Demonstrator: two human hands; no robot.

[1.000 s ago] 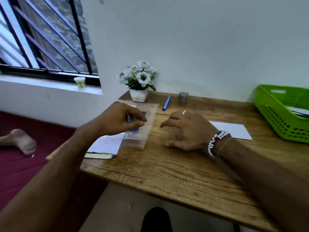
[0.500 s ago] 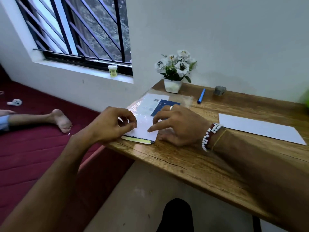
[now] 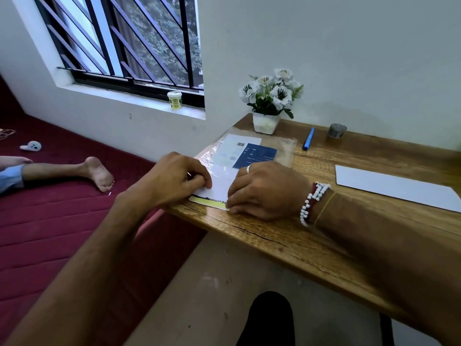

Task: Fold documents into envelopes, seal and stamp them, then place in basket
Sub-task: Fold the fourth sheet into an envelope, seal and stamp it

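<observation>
The left hand [image 3: 178,178] is curled, fingertips pinching the edge of a flat white envelope [image 3: 220,187] at the near left corner of the wooden counter [image 3: 324,236]; the right hand [image 3: 264,191] lies flat, fingers pressing the envelope's yellow-striped lower edge. Behind them lies a crinkled clear plastic sleeve [image 3: 284,148] holding a blue-and-white card. A smooth white sheet [image 3: 394,186] rests well apart to the right.
</observation>
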